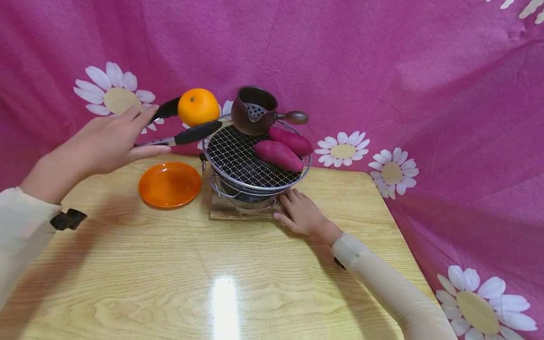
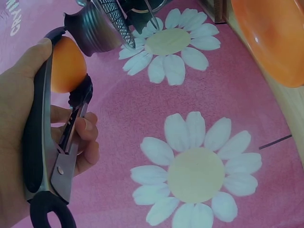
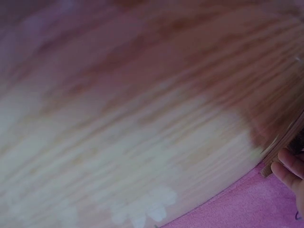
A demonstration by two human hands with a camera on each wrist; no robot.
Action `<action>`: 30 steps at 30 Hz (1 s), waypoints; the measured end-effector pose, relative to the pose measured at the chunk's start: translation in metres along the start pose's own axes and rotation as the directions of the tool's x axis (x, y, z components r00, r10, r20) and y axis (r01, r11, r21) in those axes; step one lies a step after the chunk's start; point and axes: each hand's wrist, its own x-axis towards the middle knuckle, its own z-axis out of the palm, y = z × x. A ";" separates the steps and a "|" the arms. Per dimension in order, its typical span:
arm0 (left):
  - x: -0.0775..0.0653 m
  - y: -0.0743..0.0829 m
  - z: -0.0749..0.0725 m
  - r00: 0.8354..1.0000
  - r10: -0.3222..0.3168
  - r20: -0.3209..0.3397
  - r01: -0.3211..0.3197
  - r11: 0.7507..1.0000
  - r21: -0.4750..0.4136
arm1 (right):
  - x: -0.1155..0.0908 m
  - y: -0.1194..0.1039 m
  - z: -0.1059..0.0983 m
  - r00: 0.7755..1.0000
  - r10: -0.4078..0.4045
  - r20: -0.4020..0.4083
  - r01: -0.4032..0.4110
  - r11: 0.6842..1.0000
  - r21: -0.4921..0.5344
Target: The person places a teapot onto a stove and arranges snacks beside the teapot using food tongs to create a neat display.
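My left hand (image 1: pixel 112 137) grips a pair of black-tipped metal tongs (image 2: pixel 40 128), and an orange fruit (image 1: pixel 198 107) sits between the tongs' tips. Tongs and fruit are raised at the left edge of a round grill with a wire mesh top (image 1: pixel 231 156). On the mesh lie two purple sweet potatoes (image 1: pixel 278 155), with a dark brown side-handled pot (image 1: pixel 250 113) behind them. My right hand (image 1: pixel 302 212) rests its fingers at the right end of the wooden board (image 1: pixel 238 211) under the grill; the right wrist view shows fingertips (image 3: pixel 284 173) at the board's edge.
An orange plate (image 1: pixel 170 185) lies on the wooden table (image 1: pixel 170 274) to the left of the grill. Behind and to the right hangs a pink cloth (image 1: pixel 361 61) with white flowers. A metal ring handle (image 1: pixel 203 166) sticks out from the grill's left side.
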 end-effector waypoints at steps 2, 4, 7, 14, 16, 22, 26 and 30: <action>0.002 0.001 -0.001 1.000 0.006 -0.004 -0.006 1.000 0.004 | 0.000 0.000 0.001 1.000 0.001 -0.001 -0.001 1.000 0.001; 0.003 0.002 -0.002 1.000 0.011 -0.002 -0.011 1.000 0.007 | -0.001 0.000 0.001 1.000 0.002 -0.003 -0.002 1.000 0.002; 0.006 0.004 -0.004 1.000 0.007 0.028 -0.008 1.000 0.013 | -0.001 0.000 0.002 1.000 0.002 -0.006 -0.002 1.000 0.006; 0.012 0.008 -0.007 0.998 0.011 0.066 -0.012 1.000 0.029 | -0.001 0.000 0.000 1.000 0.018 0.003 -0.018 1.000 0.000; 0.012 0.009 -0.007 0.998 0.019 0.062 -0.021 0.999 0.034 | -0.001 0.000 0.000 1.000 0.016 0.001 -0.016 1.000 0.002; 0.015 0.011 -0.008 0.997 0.030 0.067 -0.033 0.998 0.046 | -0.001 0.000 -0.001 1.000 -0.001 -0.021 0.001 1.000 0.007; 0.015 0.013 -0.008 0.996 0.040 0.074 -0.044 0.997 0.055 | -0.001 -0.001 -0.002 1.000 -0.008 -0.026 0.008 1.000 0.010; 0.015 0.014 -0.007 0.996 0.058 0.071 -0.063 0.996 0.067 | 0.000 -0.002 -0.001 1.000 -0.003 -0.018 0.004 1.000 0.008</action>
